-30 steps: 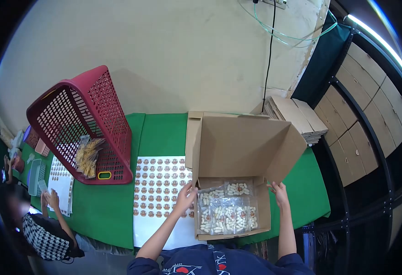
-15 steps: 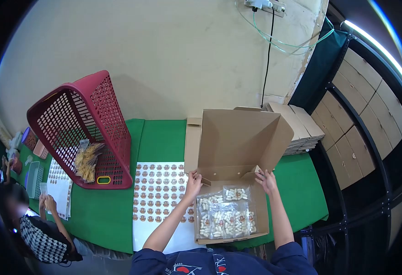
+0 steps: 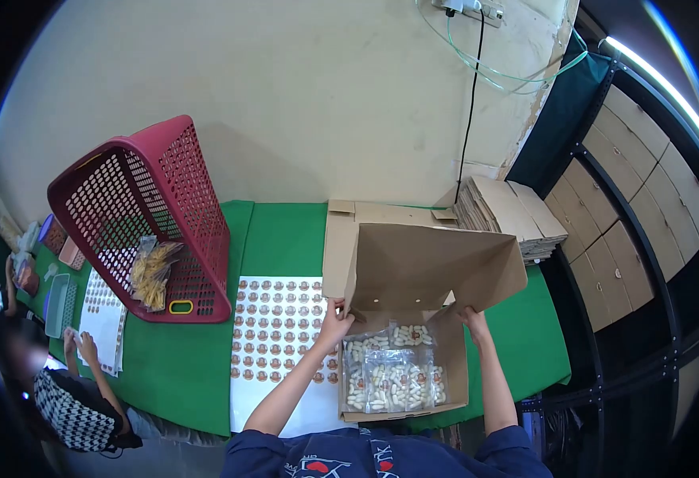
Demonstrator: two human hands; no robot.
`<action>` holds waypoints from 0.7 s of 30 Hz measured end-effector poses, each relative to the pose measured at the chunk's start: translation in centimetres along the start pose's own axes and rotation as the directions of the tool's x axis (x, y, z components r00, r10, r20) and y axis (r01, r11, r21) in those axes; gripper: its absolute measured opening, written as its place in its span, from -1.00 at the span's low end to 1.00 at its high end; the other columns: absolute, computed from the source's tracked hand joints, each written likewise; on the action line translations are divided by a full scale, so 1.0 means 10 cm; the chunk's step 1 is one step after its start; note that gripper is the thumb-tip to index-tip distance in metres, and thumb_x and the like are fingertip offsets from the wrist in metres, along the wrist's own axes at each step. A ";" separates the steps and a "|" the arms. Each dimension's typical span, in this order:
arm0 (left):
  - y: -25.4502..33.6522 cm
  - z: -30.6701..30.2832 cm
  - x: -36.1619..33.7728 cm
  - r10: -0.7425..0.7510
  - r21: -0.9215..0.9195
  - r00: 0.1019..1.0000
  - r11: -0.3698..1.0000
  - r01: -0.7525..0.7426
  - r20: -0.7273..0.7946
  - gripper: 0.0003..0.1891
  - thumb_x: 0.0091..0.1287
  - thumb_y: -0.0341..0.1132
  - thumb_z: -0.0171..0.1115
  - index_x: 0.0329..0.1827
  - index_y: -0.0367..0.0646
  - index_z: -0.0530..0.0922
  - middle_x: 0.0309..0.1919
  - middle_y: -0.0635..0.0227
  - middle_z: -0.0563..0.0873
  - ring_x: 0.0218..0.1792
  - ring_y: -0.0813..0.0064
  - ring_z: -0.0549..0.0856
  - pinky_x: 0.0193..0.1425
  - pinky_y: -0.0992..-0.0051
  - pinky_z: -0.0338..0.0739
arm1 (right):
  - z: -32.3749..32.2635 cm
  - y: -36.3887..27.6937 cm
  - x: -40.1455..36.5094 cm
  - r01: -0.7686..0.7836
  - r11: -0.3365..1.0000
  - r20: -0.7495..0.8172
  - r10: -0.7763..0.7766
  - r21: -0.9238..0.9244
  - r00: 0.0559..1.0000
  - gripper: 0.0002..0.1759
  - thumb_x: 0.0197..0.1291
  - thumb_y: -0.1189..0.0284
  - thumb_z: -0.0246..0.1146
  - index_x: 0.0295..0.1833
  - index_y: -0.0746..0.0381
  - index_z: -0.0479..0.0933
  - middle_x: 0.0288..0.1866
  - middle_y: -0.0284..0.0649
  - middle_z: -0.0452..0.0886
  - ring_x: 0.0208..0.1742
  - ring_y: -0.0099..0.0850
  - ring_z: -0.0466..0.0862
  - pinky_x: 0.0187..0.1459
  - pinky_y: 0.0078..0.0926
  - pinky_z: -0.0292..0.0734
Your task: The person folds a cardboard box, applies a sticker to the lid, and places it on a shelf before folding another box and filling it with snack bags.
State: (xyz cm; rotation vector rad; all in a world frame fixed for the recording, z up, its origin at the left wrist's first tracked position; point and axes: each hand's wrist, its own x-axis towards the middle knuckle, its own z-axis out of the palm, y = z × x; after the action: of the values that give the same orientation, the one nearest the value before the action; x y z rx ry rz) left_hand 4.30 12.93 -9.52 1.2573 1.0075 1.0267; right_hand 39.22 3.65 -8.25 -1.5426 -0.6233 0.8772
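Observation:
A brown cardboard box (image 3: 459, 381) stands before me, its lid (image 3: 429, 259) raised and leaning forward over the box. Inside lie several clear plastic bags of white capsule-shaped pieces (image 3: 397, 382), some with round stickers. At the box's left back corner, my left hand (image 3: 335, 323) pinches the cardboard. My right hand (image 3: 474, 323) is closed on the cardboard at the right back corner, by the side flap, its fingertips partly hidden. Left of the box, a sheet of round stickers (image 3: 278, 327) passes under my left forearm.
A pink basket (image 3: 218, 271) stands tilted on the green table (image 3: 182, 358), holding bags of yellowish pieces (image 3: 152, 275). Behind the box lies flat cardboard (image 3: 337, 239); folded boxes (image 3: 517, 211) are stacked at back right. Another person (image 3: 79, 406) works at far left.
The lid has tipped forward toward me, showing more of the flat cardboard behind it. My right hand has moved slightly down and closed on the right side's cardboard. My left hand stays at its corner.

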 end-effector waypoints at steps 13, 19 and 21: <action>0.22 -0.33 0.13 -0.099 0.204 0.984 0.977 0.067 0.150 -0.62 0.04 -0.38 0.20 -0.05 -0.23 0.40 -0.17 0.27 0.62 -0.21 0.56 0.61 -0.22 0.56 0.49 | 0.02 -0.27 0.07 -0.226 0.944 0.216 0.175 0.240 0.961 -0.53 0.06 0.62 -0.12 0.15 0.35 0.08 0.02 -0.05 0.25 0.13 0.05 0.35 0.05 -0.01 0.45; 0.16 -0.37 0.11 -0.195 -0.010 0.969 0.980 0.199 0.152 -0.63 0.06 -0.33 0.18 -0.03 -0.13 0.42 -0.20 0.37 0.59 -0.23 0.58 0.57 -0.27 0.59 0.46 | -0.02 -0.49 0.08 -0.342 0.903 0.288 0.266 0.259 0.920 -0.58 0.02 0.61 -0.10 0.08 0.40 0.17 0.04 -0.01 0.32 0.08 0.10 0.39 0.00 0.03 0.46; 0.16 -0.38 -0.01 -0.125 -0.035 0.981 0.991 0.131 0.147 -0.63 0.07 -0.32 0.17 -0.02 -0.12 0.42 -0.13 0.36 0.55 -0.19 0.57 0.54 -0.27 0.58 0.46 | -0.11 -0.43 0.09 -0.331 0.914 0.298 0.256 0.236 0.920 -0.60 0.03 0.59 -0.09 0.06 0.40 0.20 0.05 -0.01 0.33 0.11 0.07 0.39 0.01 0.03 0.44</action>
State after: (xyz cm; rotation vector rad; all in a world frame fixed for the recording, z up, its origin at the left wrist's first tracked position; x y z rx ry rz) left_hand 0.56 13.84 -8.15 1.1963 0.9364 0.8423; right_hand 40.97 4.40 -4.18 -1.2876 -0.4290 1.3587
